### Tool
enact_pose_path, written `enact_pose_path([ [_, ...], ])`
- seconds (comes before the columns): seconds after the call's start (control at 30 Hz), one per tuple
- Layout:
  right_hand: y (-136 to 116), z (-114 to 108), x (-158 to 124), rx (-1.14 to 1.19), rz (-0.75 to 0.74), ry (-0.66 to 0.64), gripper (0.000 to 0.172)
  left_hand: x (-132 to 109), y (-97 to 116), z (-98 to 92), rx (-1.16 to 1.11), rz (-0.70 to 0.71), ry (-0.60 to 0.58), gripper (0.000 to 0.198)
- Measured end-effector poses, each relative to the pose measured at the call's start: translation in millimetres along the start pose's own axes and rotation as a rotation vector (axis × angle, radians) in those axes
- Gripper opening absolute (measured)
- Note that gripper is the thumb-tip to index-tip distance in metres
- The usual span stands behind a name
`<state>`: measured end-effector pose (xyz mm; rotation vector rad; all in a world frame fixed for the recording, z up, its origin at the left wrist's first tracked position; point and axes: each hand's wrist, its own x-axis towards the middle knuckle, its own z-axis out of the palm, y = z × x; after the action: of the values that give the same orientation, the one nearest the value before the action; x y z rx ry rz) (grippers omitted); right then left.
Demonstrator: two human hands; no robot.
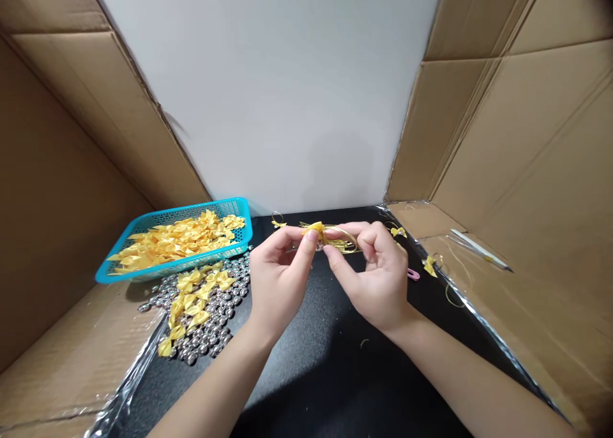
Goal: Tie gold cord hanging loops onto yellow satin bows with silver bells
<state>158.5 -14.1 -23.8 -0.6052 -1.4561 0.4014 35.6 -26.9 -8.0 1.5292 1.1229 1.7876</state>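
While a small yellow ribbon bow (313, 226) sits pinched in the thumb and fingers of the left hand (281, 275) above the speckled black tabletop (292, 361), the right hand (379, 279) holds its thumb and forefinger close together at the thin gold wire loop (354, 237) beside it. To the left, shiny silver beads (205, 341) spread in front of a turquoise perforated plastic basket (163, 272) heaped with yellow bows (186, 237).
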Motion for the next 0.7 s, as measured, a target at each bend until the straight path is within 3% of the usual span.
enact_pose_path([
  [0.37, -0.9, 1.3, 1.4, 0.106, 0.091, -0.047, 0.040, -1.8, 1.6, -1.1, 0.038, 0.003, 0.025, 0.011],
  [0.7, 14.2, -6.6, 7.0, 0.046, -0.011, -0.186, 0.038, 6.7, -11.2, -3.7, -0.188, -0.289, -0.081, 0.022],
])
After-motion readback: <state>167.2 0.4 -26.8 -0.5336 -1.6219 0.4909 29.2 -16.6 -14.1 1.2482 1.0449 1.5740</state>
